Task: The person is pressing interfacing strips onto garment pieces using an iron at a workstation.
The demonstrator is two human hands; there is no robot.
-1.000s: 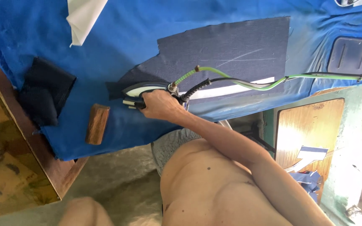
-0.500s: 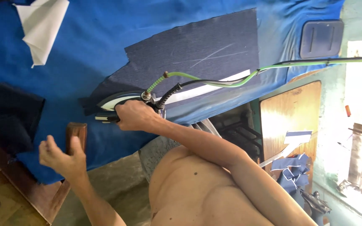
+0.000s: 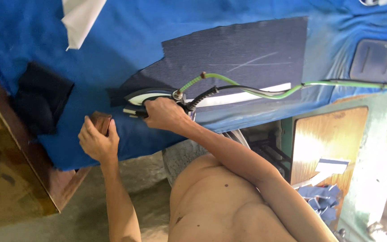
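right hand is wrapped tight round the handle of the white-and-dark steam iron, which sits flat on the tapered end of the dark navy cut fabric panel, near the desk's front edge. a green hose and a black cord run off from the iron's back toward three o'clock. that iron looks heavy and rigid, hot underneath i'd judge, so the top handle is the one safe place to take it. the left hand, at eight o'clock of the iron, is half curled, fingers over a small brown wooden block; whether it actually grips it i cannot tell. the navy panel looks limp and light, lying smooth on the blue padded cover of the desk. a folded black cloth sits out at nine o'clock.
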